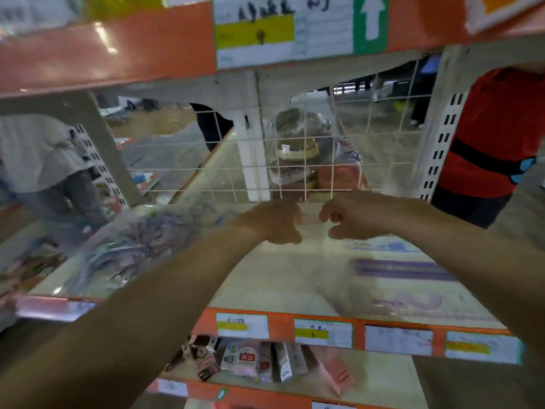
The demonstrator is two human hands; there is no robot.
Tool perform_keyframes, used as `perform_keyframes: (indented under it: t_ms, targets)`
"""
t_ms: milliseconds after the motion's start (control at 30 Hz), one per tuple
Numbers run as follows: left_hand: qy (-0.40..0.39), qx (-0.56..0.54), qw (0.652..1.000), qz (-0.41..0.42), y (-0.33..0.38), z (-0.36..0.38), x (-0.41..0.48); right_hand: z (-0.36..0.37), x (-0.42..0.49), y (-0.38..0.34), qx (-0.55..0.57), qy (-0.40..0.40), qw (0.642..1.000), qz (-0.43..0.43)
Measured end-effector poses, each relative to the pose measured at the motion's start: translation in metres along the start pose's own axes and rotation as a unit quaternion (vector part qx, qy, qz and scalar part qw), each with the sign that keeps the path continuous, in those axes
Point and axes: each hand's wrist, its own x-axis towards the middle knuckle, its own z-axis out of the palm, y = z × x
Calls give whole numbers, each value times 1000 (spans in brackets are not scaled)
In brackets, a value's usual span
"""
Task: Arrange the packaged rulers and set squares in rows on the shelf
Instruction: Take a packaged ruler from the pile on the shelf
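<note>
Nearest the viewer, below both forearms, a lower shelf (383, 376) carries a row of small boxes (253, 364), standing and leaning, in white, pink and brown. Above them runs the orange front edge (283, 323) of the shelf (283, 278) being worked on, with a line of white and yellow price labels (323, 333) along it. On the right half of that shelf lie flat packaged rulers (404, 270), pale with purple bands, blurred but side by side and reaching back from the front edge. On the left half sits a loose heap of clear-wrapped packets (138, 246) in pink, blue and grey. Both arms reach over the middle of the shelf towards its back. The left hand (274, 221) and the right hand (351, 215) are close together, knuckles up, fingers curled in. A thin pale pink strip (310, 220) shows in the gap between them; the blur hides whether either hand actually grips it, so I cannot tell. Just behind the hands a white wire grid (368, 160) closes the back of the shelf. Through it stands a clear bag of round tubs (298, 152). Farther off, a person in a red top (495, 137) stands at the right and a person in grey (38, 154) at the left. Overhead is another orange shelf edge (118, 54) bearing a green arrow label (371, 22).
</note>
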Motion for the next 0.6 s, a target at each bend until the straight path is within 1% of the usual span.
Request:
perform_keyframes:
  t_ms: [133, 333, 500, 600]
  targets:
    - [12, -3, 997, -82, -63, -9, -28, -4, 30, -53, 19, 11, 998, -57]
    - [32, -34, 978, -203, -155, -17, -84, 0, 75, -121, 54, 19, 993, -102]
    - [20, -44, 968, -247, -206, -13, -119, 11, 111, -162, 69, 8, 990, -121]
    - [16, -62, 963, -262, -232, -5, -129, 21, 132, -180, 66, -18, 991, -114]
